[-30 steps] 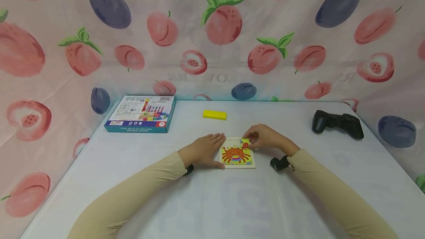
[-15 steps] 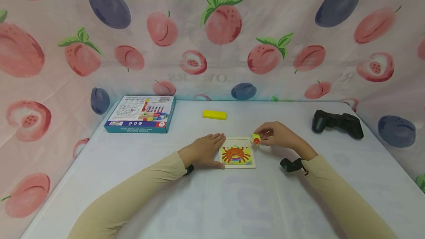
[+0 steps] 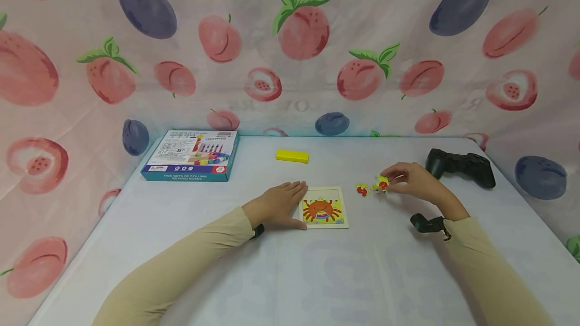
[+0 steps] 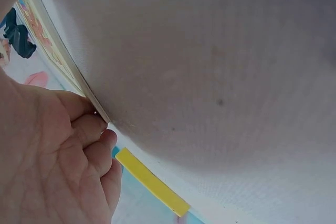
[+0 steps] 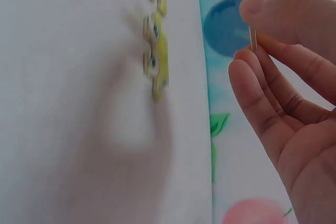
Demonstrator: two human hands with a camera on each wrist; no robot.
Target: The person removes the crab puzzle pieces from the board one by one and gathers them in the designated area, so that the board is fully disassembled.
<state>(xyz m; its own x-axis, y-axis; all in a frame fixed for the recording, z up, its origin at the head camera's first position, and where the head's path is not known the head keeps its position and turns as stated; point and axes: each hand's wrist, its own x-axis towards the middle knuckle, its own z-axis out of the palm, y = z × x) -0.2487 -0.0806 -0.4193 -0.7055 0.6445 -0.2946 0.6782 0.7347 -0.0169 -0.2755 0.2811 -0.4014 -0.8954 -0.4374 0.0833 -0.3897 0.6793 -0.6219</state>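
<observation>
A square crab puzzle (image 3: 322, 210) in a pale wooden frame lies mid-table, with part of its top row bare. My left hand (image 3: 276, 205) rests at its left side, fingers extended by the upper corner and thumb by the lower corner. In the left wrist view, the fingertips touch the frame's edge (image 4: 79, 80). To the right, my right hand (image 3: 414, 182) pinches a yellow-and-red puzzle piece (image 3: 382, 182) between thumb and fingers, above the table. Beside it lie a red-and-yellow piece (image 3: 362, 189) and a yellow piece with eyes (image 5: 161, 56).
Behind the puzzle lies a yellow block (image 3: 292, 156). A flat toy box (image 3: 190, 156) stands at the back left, and a black game controller (image 3: 461, 167) at the back right. A fruit-patterned cloth (image 3: 308, 79) hangs behind the white table (image 3: 317, 275).
My right hand has lifted a piece out of the puzzle's upper right and carried it right, near the loose pieces. The left hand has stayed in place.
</observation>
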